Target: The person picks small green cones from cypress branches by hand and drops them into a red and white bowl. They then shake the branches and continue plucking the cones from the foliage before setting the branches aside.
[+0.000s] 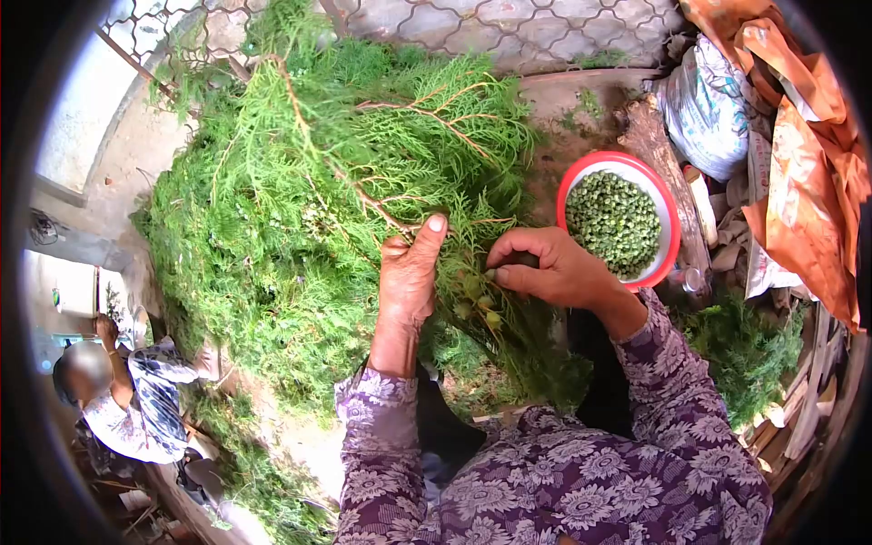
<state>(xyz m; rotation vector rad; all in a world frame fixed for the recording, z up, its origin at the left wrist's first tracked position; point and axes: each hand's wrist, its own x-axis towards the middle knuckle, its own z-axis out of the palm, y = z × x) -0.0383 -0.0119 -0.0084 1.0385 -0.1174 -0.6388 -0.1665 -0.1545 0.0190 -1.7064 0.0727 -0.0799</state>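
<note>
My left hand [411, 277] is closed round the woody stem of a leafy evergreen branch [363, 195], its thumb pointing up along the stem. Just to the right, my right hand [554, 268] pinches with thumb and forefinger at the sprigs; what lies between the fingertips is too small to make out. Below the fingers, a few small yellow-green cones [486, 313] hang on the foliage. Beside my right hand stands a red-rimmed white basin [674, 227] holding many small green cones [613, 222].
A large heap of cut evergreen branches [263, 272] spreads in front and to the left. Wire mesh [509, 27] runs along the back. On the right are a log [658, 150], a white sack [708, 109] and orange sheeting [799, 200]. Another person [136, 400] sits at the far left.
</note>
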